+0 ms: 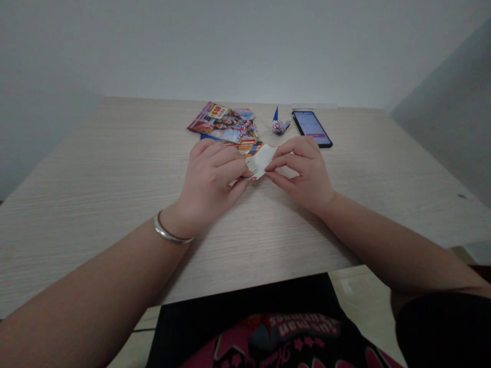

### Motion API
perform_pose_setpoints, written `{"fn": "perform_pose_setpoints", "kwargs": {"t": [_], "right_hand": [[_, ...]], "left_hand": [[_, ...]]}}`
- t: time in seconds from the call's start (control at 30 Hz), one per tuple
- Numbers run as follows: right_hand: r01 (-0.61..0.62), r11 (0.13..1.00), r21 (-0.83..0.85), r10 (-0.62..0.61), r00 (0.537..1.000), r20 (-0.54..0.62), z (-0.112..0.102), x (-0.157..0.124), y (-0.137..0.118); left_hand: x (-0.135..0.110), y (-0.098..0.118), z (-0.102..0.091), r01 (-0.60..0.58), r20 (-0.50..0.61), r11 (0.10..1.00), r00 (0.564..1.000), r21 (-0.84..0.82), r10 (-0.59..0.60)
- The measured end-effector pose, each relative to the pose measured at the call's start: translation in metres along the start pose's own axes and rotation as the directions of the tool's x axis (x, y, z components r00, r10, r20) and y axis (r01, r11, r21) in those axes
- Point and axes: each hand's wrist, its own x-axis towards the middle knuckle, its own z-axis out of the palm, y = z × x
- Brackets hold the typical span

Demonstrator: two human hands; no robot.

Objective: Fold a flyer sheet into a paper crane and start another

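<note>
A small folded piece of paper, white with an orange printed edge, is held just above the wooden table between both hands. My left hand pinches its left side with fingers curled; a silver bangle sits on that wrist. My right hand pinches the paper's right edge between thumb and fingers. Most of the paper's sides are hidden under the fingers.
A stack of colourful printed sheets lies just beyond the hands. A small folded paper crane stands to its right, beside a black phone with a lit screen. A pale wall rises behind the table.
</note>
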Motion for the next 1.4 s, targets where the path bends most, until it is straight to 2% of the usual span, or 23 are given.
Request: {"fn": "perform_pose_setpoints", "kwargs": {"t": [0.2, 0.4, 0.53, 0.67, 0.77, 1.0, 1.4], "right_hand": [[0.051, 0.998, 0.031, -0.049, 0.998, -0.048, 0.0004, 0.0020, 0.0004], [-0.023, 0.999, 0.042, 0.023, 1.000, -0.001, -0.0001, 0.0033, 0.0010], [0.002, 1.000, 0.031, -0.001, 1.000, -0.029, 0.0003, 0.0023, 0.0031], [0.009, 1.000, 0.027, -0.009, 1.000, 0.011, -0.0010, 0.0025, 0.0037], [0.006, 1.000, 0.029, -0.006, 1.000, 0.018, -0.0017, 0.0025, 0.0043], [-0.019, 1.000, -0.006, 0.019, 0.998, -0.059, -0.0035, -0.0015, 0.0096], [0.003, 1.000, 0.007, -0.003, 1.000, 0.029, 0.0011, 0.0016, 0.0024]], "left_hand": [[-0.0001, 0.0004, 0.0002, -0.017, -0.050, 1.000, 0.999, 0.003, 0.017], [0.0005, 0.0004, -0.0003, 0.030, 0.012, 1.000, 0.999, -0.006, -0.030], [0.0006, -0.0005, 0.0011, 0.005, -0.052, 1.000, 0.999, -0.021, -0.006], [0.0014, 0.0001, -0.0004, 0.053, 0.035, 0.998, 0.998, -0.024, -0.052], [0.0017, 0.0002, -0.0020, 0.070, 0.045, 0.997, 0.997, -0.021, -0.069], [0.0005, -0.0022, -0.0016, 0.072, 0.037, 0.997, 0.997, -0.029, -0.071], [0.0017, -0.0005, -0.0012, 0.056, 0.044, 0.997, 0.998, -0.044, -0.054]]}}
